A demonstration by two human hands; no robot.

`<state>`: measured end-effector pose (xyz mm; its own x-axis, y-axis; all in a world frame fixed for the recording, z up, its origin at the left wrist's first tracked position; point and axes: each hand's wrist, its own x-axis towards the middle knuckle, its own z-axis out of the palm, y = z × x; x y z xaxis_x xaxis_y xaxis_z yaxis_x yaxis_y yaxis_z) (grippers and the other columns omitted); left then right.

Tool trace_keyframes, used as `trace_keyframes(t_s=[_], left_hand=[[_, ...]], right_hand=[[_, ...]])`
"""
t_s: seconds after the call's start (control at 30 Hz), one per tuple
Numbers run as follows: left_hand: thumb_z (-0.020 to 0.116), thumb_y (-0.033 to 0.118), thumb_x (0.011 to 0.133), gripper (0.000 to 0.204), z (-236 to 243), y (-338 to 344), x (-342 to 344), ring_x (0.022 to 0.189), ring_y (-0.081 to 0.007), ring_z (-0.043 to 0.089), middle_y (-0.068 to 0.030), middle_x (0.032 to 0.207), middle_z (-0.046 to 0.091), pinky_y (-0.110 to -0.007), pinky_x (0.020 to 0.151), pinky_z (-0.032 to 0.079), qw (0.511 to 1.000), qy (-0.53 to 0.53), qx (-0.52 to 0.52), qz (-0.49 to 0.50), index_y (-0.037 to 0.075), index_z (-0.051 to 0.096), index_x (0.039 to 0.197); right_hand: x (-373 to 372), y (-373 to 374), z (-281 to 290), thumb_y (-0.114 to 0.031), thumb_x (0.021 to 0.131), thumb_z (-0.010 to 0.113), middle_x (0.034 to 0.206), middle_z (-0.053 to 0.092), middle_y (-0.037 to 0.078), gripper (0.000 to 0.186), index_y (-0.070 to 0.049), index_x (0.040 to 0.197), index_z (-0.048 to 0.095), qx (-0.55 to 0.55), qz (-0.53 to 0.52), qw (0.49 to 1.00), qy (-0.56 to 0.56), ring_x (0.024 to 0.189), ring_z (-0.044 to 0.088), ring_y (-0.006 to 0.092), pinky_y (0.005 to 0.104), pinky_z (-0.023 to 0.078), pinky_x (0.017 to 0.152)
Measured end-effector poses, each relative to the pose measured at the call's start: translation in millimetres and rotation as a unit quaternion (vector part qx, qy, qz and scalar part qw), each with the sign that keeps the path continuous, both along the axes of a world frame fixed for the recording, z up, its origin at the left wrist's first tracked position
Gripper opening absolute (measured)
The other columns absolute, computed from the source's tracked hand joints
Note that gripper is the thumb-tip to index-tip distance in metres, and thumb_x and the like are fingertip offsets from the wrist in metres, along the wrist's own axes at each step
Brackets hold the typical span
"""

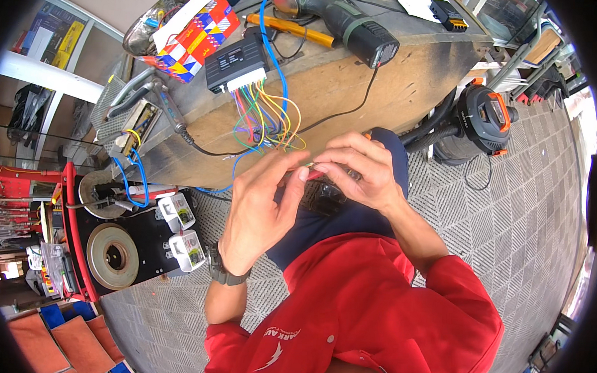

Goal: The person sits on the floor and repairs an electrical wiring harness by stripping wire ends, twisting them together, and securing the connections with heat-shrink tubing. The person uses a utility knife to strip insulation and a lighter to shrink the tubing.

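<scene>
Wooden workbench — cluttered, grey patterned floor

A worn wooden workbench carries, on its far side, a black rectangular control module trailing multicoloured wires, a patterned red-yellow-blue cardboard box at left, an orange-handled tool, and a green-black cordless drill at right.

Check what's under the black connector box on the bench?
The black connector box sits on the wooden bench. A fan of coloured wires runs from its white plug edge toward both hands: left hand, right hand. Whatever lies beneath the box is covered.
</scene>
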<state>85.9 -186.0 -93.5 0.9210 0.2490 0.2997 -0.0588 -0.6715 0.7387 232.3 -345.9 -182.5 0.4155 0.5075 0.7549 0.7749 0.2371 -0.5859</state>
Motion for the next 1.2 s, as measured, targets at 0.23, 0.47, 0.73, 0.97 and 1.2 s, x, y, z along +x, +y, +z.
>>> trace_keyframes(t_s=[0.23,0.47,0.73,0.97,1.2], left_hand=[[0.081,-0.002,0.099,0.021,-11,11,2,0.089,-0.0313,0.073,-0.0155,0.102,0.074,-0.043,0.077,0.058,0.988,-0.045,0.137,-0.057,-0.003,0.078,0.120],[0.083,-0.006,0.082,0.037,-28,27,13,0.102,-0.0312,0.071,-0.0109,0.109,0.072,-0.043,0.081,0.058,0.909,-0.098,0.382,-0.137,-0.003,0.079,0.118],[0.081,-0.005,0.096,0.023,-20,31,17,0.090,-0.0345,0.073,-0.0152,0.102,0.076,-0.044,0.079,0.060,0.980,-0.067,0.163,-0.090,-0.003,0.080,0.118],[0.083,-0.004,0.096,0.017,-12,30,17,0.092,-0.0352,0.073,-0.0150,0.101,0.076,-0.044,0.080,0.060,0.984,-0.023,0.137,-0.114,-0.003,0.080,0.113],[0.081,-0.001,0.097,0.017,-19,26,16,0.092,-0.0337,0.074,-0.0135,0.099,0.075,-0.045,0.078,0.060,0.943,-0.066,0.308,-0.112,-0.001,0.080,0.114]], right_hand=[[-8,-3,7,-0.006,0.098,0.087,0.099,0.075,0.007,0.011,-0.002,0.107,0.082,-0.034,0.001,0.998,0.055,0.074,0.074,0.0186,0.0334,0.057,0.063],[-4,-2,-6,-0.020,0.112,0.073,0.079,0.063,-0.004,0.024,0.000,0.099,0.078,-0.100,0.243,0.709,0.655,0.065,0.052,0.0050,0.0291,0.040,0.055],[-5,-21,2,-0.013,0.098,0.090,0.088,0.065,-0.002,0.033,-0.006,0.129,0.082,-0.136,0.024,0.964,0.228,0.062,0.049,0.0076,0.0274,0.038,0.055],[-4,-3,-1,-0.002,0.094,0.090,0.090,0.072,0.008,0.022,-0.003,0.114,0.082,-0.061,-0.026,0.998,0.006,0.068,0.069,0.0182,0.0327,0.052,0.058],[-18,3,-8,-0.007,0.104,0.081,0.090,0.071,0.002,0.008,-0.001,0.108,0.078,-0.104,-0.007,0.967,0.234,0.066,0.065,0.0112,0.0279,0.051,0.060]])
